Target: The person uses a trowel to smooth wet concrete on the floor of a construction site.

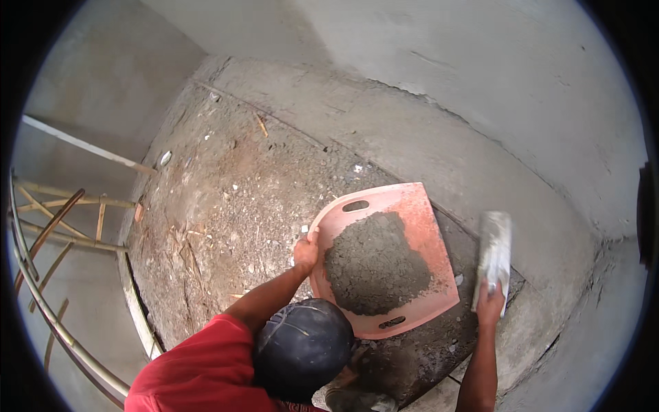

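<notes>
Visibly, the left hand (306, 253) grips the left rim of a salmon-pink plastic mortar tray (439, 255) with 2 handle slots, located before the person. Grey mortar (374, 264) covers its middle. The right hand (490, 305), fingers closed, grips a long metal plastering trowel (495, 247), just right of the tray.

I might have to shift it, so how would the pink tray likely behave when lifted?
The pink tray would probably feel heavy, since a broad heap of grey mix covers much of it. It looks fairly stiff, its rim keeping a smooth curve at the left hand. Tilting might spill the mix, which looks crumbly on top.
</notes>
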Demonstrator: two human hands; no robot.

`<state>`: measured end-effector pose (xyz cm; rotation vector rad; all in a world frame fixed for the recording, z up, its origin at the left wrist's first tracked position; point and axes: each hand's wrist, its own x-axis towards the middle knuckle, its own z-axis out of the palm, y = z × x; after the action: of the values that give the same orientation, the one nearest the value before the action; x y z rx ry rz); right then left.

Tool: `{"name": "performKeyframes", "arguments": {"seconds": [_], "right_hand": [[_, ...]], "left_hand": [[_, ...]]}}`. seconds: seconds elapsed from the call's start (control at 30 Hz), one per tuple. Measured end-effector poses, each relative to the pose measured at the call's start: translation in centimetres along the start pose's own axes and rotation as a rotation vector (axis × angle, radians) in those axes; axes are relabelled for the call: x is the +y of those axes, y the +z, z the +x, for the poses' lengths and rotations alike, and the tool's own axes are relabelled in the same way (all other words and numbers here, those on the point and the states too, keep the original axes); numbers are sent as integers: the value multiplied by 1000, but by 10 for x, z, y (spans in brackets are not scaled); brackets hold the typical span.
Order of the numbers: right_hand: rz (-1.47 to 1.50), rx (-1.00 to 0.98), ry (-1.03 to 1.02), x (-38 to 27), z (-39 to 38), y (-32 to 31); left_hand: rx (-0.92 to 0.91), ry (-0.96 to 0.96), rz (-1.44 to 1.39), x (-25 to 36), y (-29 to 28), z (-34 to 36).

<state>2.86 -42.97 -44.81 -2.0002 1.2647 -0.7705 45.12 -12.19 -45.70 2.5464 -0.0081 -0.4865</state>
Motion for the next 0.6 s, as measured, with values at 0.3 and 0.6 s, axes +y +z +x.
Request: {"name": "performKeyframes", "arguments": {"seconds": [0.3, 0.6], "right_hand": [[-177, -109, 331, 64, -192, -106], [-746, -711, 519, -147, -302, -208]], "left_hand": [[-844, -459, -585, -38, -17, -37], [-859, -583, -993, -96, -93, -126]]}}
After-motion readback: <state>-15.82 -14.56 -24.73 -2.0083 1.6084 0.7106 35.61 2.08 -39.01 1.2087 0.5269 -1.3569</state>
